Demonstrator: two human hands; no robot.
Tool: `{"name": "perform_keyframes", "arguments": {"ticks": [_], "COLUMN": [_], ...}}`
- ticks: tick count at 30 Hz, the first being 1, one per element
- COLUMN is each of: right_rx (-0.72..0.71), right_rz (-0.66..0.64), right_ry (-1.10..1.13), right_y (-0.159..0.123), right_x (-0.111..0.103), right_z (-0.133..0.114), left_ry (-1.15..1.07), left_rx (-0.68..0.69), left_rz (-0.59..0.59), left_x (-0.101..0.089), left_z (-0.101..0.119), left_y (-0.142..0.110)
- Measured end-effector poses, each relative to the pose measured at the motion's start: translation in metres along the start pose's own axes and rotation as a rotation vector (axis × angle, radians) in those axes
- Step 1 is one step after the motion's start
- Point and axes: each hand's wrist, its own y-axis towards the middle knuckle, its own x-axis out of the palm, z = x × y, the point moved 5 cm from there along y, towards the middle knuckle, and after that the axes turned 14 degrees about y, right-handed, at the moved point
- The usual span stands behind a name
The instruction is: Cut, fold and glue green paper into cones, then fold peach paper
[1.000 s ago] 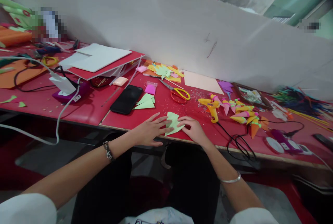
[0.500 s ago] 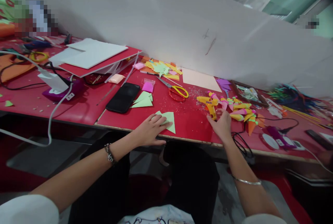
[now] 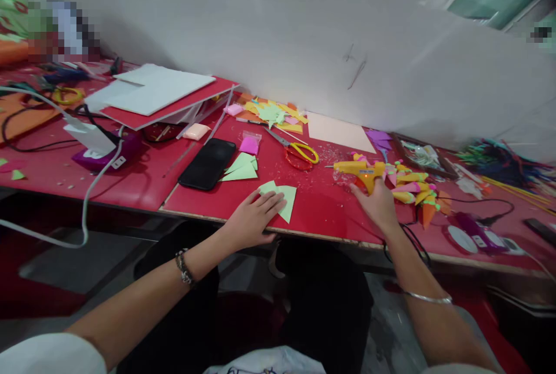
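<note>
My right hand [image 3: 379,205] is wrapped round the handle of a yellow glue gun [image 3: 357,169], whose nozzle points left over the red table [image 3: 317,212]. A small orange light glows on its body. Flat on a piece of light green paper [image 3: 287,203] at the table's front edge lies my left hand [image 3: 256,216], fingers stretched out and covering part of it. More light green paper pieces [image 3: 241,168] lie behind that hand, beside a black phone [image 3: 207,164]. Small cone-shaped pieces in yellow, pink and orange [image 3: 408,183] are heaped just right of the glue gun.
Scissors with yellow handles [image 3: 304,153] lie behind the green paper, near a pink packet [image 3: 250,143]. White boards [image 3: 160,87] are stacked at the left, by a purple power strip [image 3: 108,154] with cables. Pipe cleaners [image 3: 499,160] lie far right. A grey partition [image 3: 260,32] stands behind.
My right hand has closed on the glue gun's handle and tilted the gun, so its body lies more level. My left hand stays on the green paper. The view has shifted slightly.
</note>
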Motion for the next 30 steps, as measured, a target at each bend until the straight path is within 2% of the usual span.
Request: {"name": "perform_keyframes", "arguments": {"ticks": [4,7,10,16,30], "right_rx": [-0.118,-0.183,-0.225,-0.279,-0.311], "right_rz": [-0.106,-0.226,-0.311,-0.401,-0.453], "right_ry": [-0.066,-0.124,-0.195,-0.281,-0.280], "right_y": [-0.022,-0.039,-0.050,-0.054,-0.055], "right_x": [-0.010,-0.003,0.006,0.016,0.021], "right_z": [-0.033,-0.054,-0.065,-0.068,-0.069], "left_ry": [0.009,0.009,0.001,0.001,0.009], "left_rx": [-0.028,-0.030,-0.026,-0.036,-0.035], "left_rz": [-0.008,-0.012,-0.019,-0.019,-0.027], "left_x": [0.002,0.002,0.002,0.002,0.003], "left_z": [0.000,0.000,0.000,0.000,-0.001], "left_y": [0.000,0.000,0.001,0.000,0.001]}}
